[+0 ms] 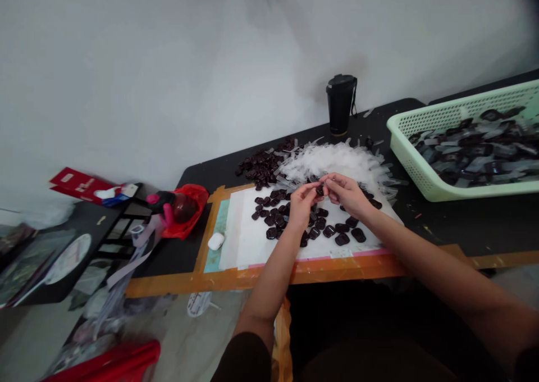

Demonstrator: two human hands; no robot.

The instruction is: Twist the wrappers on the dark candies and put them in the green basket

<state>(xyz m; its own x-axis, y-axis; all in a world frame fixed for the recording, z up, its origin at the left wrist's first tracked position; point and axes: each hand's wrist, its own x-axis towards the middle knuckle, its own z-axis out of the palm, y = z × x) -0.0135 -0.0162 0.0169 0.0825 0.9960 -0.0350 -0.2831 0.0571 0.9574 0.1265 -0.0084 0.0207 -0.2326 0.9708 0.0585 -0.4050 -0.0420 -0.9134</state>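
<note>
Dark piece [320, 190] pinched by both hands [301, 204] [346, 194]; green basket [421, 171] holds wrapped pieces.

Two bare arms, both belonging to the one person, come into view from the bottom edge. The left hand [302, 203] and right hand [346, 194] carry no gloves, rings or tape that can be made out at this size; nails are too small to judge. Forearms are uncovered along their whole visible length — no watch, no bracelet. A dark, brownish-black short sleeve [242, 359] covers the left upper arm near the lower edge; a dark sleeve edge [526, 365] shows at the right corner — detail unclear.
</note>
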